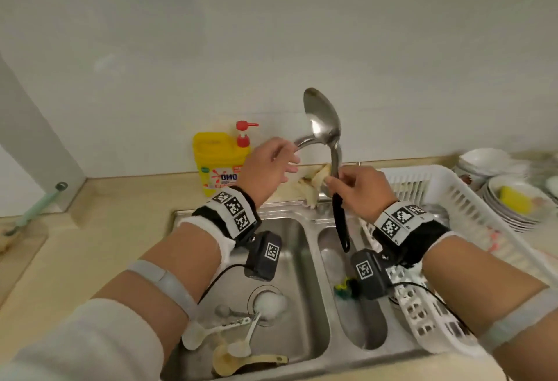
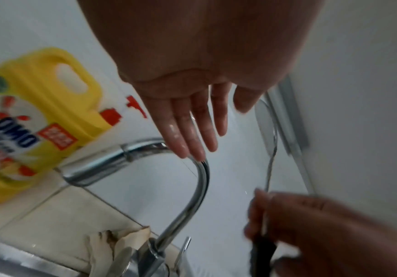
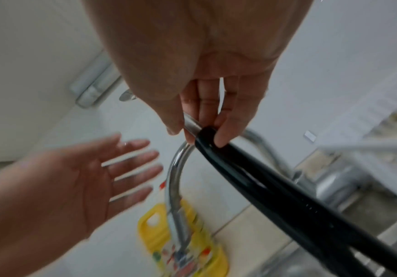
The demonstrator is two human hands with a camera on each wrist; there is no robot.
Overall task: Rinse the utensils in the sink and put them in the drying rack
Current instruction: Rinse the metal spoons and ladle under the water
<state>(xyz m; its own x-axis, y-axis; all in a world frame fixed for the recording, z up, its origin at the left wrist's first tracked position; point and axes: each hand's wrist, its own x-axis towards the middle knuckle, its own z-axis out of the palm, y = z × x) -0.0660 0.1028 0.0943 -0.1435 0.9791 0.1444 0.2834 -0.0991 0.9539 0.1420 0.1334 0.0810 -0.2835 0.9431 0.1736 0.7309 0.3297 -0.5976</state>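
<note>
My right hand [image 1: 359,190] pinches the ladle handle [image 1: 339,223] between thumb and fingers; my left hand [image 1: 268,169] is raised beside it, fingers [image 2: 192,135] straight and spread.

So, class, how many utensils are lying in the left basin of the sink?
4: a grey spoon beside the drain, two white spoons in front of it, and a tan scoop nearest the camera. The left forearm may hide more.

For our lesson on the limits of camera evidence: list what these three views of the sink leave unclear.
1. Head view: the tap spout is hidden behind the left hand, so running water cannot be confirmed.
2. Head view: the rack floor is partly covered by the right hand and wrist camera.
3. Left wrist view: the ladle bowl is blurred.
4. Right wrist view: the ladle's handle runs off the edge.
</note>
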